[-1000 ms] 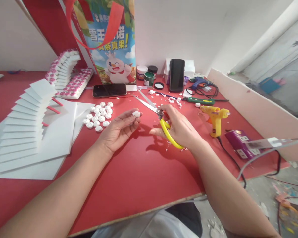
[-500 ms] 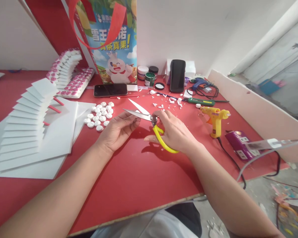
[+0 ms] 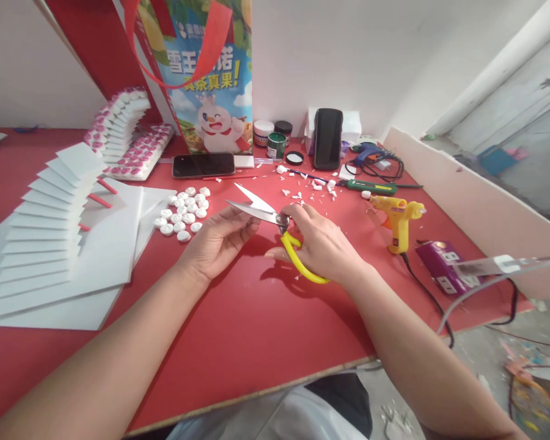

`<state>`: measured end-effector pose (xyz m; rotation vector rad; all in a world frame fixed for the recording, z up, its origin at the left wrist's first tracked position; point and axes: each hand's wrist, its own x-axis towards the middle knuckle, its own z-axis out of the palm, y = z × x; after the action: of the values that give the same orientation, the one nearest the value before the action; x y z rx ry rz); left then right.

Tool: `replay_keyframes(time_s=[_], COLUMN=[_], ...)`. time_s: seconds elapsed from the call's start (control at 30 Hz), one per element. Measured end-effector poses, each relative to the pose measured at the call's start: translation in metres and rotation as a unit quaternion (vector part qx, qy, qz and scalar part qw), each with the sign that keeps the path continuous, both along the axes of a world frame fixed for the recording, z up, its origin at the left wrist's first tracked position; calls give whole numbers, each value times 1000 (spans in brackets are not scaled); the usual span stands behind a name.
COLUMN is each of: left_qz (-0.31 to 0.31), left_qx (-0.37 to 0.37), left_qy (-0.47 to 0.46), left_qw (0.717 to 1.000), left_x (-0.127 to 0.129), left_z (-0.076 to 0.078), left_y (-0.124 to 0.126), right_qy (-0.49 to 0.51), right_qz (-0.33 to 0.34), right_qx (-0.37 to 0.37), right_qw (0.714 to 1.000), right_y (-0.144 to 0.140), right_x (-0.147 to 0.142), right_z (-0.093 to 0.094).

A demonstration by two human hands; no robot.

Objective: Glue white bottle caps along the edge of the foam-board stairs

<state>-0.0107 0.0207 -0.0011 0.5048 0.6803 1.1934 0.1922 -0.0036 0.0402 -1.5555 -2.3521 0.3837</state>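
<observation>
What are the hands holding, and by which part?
The right hand holds the yellow-handled steel scissors by their handle loops, blades open. The left hand is at the blades; any piece in it is hidden.

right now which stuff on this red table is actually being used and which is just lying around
In use:
- scissors, yellow handles in the right hand, blades open
- left hand, fingertips at the blades
- white round pieces heaped beside it

Lying about:
- glue gun
- phone, flat
- paint jars
- printed bag
- white sheets
</observation>
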Motion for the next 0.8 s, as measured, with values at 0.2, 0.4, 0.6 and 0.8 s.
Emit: replay_keyframes(time_s=[0.2, 0.4, 0.6, 0.8], left_qz=[5, 10, 14, 20], left_qx=[-6, -11, -21, -30], left_qy=[6, 14, 14, 28], left_qw=[1000, 1000, 1000, 999], left_x=[0, 0, -1, -1], left_z=[1, 1, 4, 5], left_y=[0, 1, 1, 0], right_qy=[-9, -12, -3, 7], right_qz=[-5, 1, 11, 12], right_qx=[-4, 6, 25, 18], right_qw=[1000, 1000, 1000, 1000], right_y=[1, 3, 3, 2], right_x=[0, 2, 4, 5], right_z=[-1, -3, -5, -3])
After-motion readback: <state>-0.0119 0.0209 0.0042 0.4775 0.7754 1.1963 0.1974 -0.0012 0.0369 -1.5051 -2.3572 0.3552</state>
